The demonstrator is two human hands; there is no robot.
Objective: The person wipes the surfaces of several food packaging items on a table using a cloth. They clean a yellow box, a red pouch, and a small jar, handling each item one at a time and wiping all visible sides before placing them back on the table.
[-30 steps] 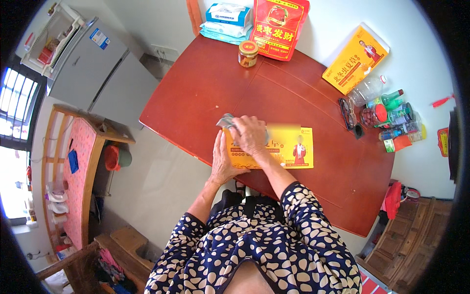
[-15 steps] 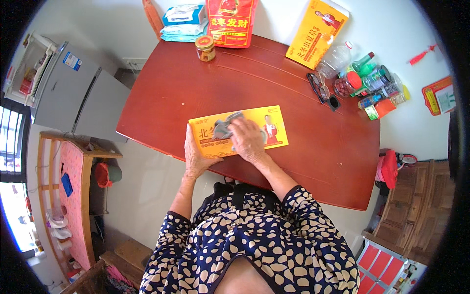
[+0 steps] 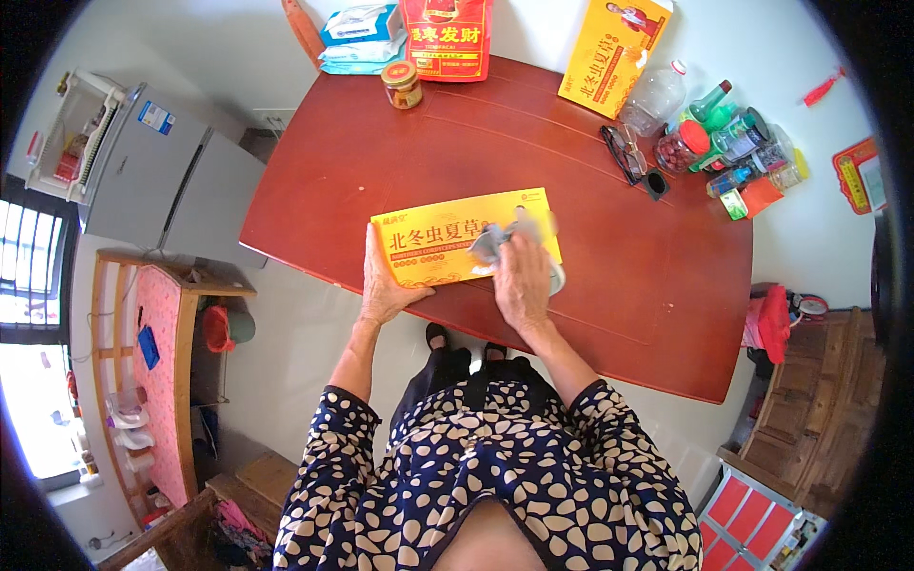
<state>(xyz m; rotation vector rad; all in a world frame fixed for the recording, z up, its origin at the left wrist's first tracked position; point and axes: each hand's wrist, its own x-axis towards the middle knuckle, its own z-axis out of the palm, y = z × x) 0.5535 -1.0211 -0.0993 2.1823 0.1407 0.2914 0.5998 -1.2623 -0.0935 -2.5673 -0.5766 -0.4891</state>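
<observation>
A flat yellow cardboard box (image 3: pixel 433 228) lies at the near edge of the red-brown table. My left hand (image 3: pixel 386 290) grips its left end, fingers along the side and thumb by the near edge. Over the right part of the box, my right hand (image 3: pixel 523 284) presses a crumpled grey cloth (image 3: pixel 488 244) to the top. Part of the cloth is blurred and part sits under the fingers. The right hand and cloth cover most of the picture printed on that end.
The wooden table (image 3: pixel 381 171) carries a lidded jar (image 3: pixel 402 86), a red bag (image 3: pixel 447 43) and wipe packs (image 3: pixel 362 48) at the back. Another yellow box (image 3: pixel 609 57), glasses (image 3: pixel 624 157), a clear plastic jug (image 3: pixel 655 100) and several bottles and jars stand back right.
My right hand has slid the cloth rightward across the box, uncovering the printing on its left and middle. My left hand keeps its grip on the left end. The whole view has shifted slightly.
</observation>
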